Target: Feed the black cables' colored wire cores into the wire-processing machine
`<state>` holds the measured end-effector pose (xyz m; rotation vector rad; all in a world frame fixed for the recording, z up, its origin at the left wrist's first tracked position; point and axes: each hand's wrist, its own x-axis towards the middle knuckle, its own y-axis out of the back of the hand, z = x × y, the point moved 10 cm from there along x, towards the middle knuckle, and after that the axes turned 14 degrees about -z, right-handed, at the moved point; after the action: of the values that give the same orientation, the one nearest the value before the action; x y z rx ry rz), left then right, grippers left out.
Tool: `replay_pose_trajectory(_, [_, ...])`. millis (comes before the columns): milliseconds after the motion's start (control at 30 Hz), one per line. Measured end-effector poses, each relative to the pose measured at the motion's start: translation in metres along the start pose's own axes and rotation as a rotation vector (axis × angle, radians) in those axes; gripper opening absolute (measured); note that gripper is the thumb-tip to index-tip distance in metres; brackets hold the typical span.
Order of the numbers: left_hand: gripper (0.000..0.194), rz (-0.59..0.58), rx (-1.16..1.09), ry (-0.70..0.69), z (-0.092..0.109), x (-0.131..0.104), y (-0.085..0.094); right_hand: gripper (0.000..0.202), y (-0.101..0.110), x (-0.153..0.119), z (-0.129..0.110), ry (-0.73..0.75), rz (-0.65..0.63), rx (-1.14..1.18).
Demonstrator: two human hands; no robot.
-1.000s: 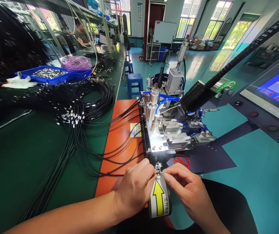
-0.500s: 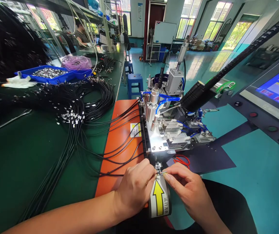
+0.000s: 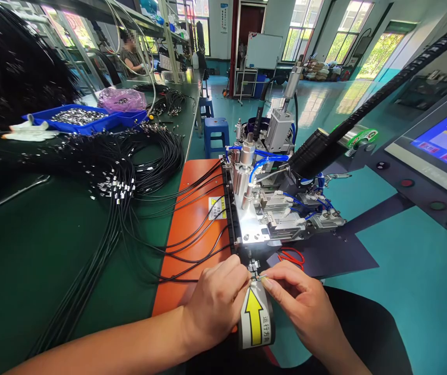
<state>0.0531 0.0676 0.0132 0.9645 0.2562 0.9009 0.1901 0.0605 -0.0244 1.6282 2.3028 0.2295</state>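
OK, both hands are at the near edge of the machine [image 3: 251, 234], at its small metal fixture [image 3: 253, 266], just beyond the tip of the arrow label [image 3: 253, 317]. Right hand [image 3: 305, 302]: thumb and index pinch a thin pale piece [image 3: 263, 276], its inner end at the fixture; can't tell if it's seated. Left hand [image 3: 218, 297]: fingers curled, thumb and index close together at the fixture's left side; what they pinch, if anything, is hidden. Black cables [image 3: 192, 238] run from the counter [image 3: 44, 260] over its right edge and across the orange plate [image 3: 184, 182]; the nearest one passes out of sight behind the left hand.

Handling, as a judgement: short grip near the end, so the piece doesn't flex. Square it to the fixture first, then light, even pressure, no twist. Left fingers should brace on the metal so cable pull doesn't drag it off line; a bit of slack helps. Main risk looks like a skewed or half-seated end. Worth checking from above before letting go.
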Motion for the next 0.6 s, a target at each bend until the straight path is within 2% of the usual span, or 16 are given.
replay_pose_trajectory(367, [0.026, -0.014, 0.034, -0.019, 0.0051, 0.0005, 0.0006, 0.016, 0.0000, -0.0009, -0.0039, 0.003, -0.005, -0.013])
replay_pose_trajectory(600, [0.024, 0.035, 0.028, 0.027, -0.0001, -0.0004, 0.0030, 0.017, -0.0052, 0.0006, -0.0005, -0.005, 0.030, 0.078])
